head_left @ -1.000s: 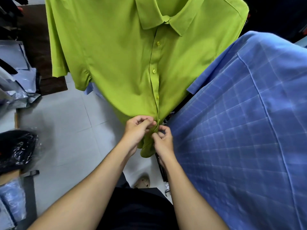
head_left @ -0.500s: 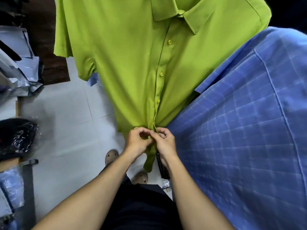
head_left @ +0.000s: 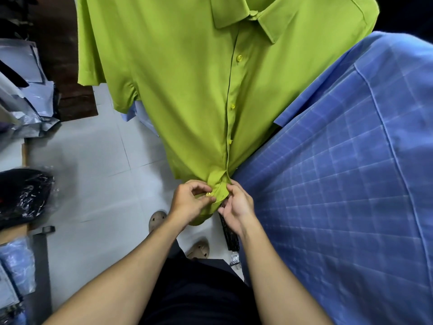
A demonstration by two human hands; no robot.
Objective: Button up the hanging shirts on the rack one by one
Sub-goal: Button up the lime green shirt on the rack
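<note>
The lime-green short-sleeved button-front shirt (head_left: 187,95) hangs straight ahead, fastened down to its hem. There the left hand (head_left: 187,202) pinches the lowest yellow button (head_left: 207,194) between thumb and curled fingers. The right hand (head_left: 237,204) pinches the buttonhole edge beside it. A blue checked shirt (head_left: 339,184) hangs just right.

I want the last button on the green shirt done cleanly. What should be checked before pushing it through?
1. Bottom button exposed at the left hand: ok.
2. Right hand holding the other placket edge of the green shirt: ok.
3. Buttonhole lined up with the button: cannot tell.
4. Buttons above closed: ok.
5. Blue checked shirt clear of the hem: not ok, it presses against the green one beside the right hand.
</note>
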